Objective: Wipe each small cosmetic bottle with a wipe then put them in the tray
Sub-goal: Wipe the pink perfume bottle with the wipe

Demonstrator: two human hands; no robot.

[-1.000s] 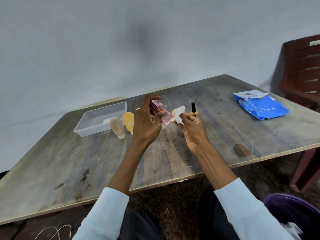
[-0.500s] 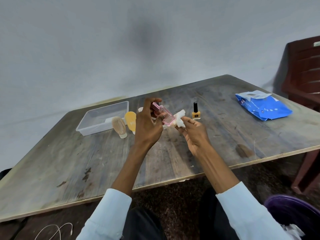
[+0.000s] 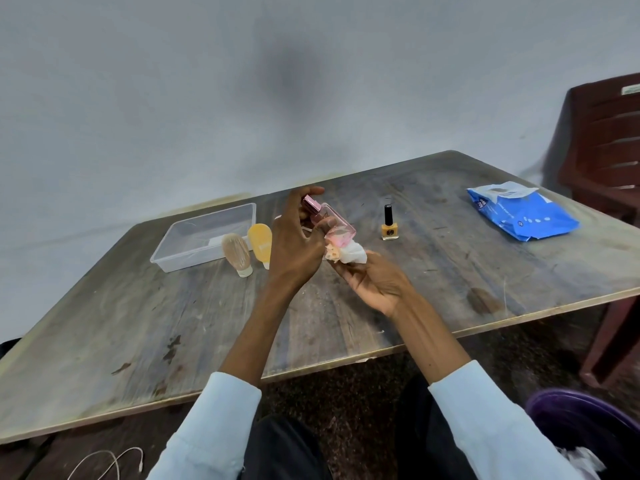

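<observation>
My left hand [image 3: 294,244] grips a pink clear bottle [image 3: 332,223] by its cap end, tilted above the table. Under the bottle's lower end my right hand [image 3: 375,282] holds a crumpled white wipe [image 3: 351,254] against it. An orange nail polish bottle [image 3: 389,225] with a black cap stands upright to the right. A beige tube [image 3: 237,253] and a yellow tube [image 3: 260,244] stand cap-down beside the clear plastic tray [image 3: 180,252] at the left back. Part of the yellow tube is hidden behind my left hand.
A blue wipes pack [image 3: 523,211] lies at the right back of the wooden table [image 3: 138,323]. A dark red chair [image 3: 606,143] stands at the far right. A purple bin [image 3: 588,431] sits on the floor at the lower right, a white cable [image 3: 107,462] at the lower left.
The right hand has slid the wipe from the bottle's side down under its lower end. The left hand has tilted the bottle more upright.
</observation>
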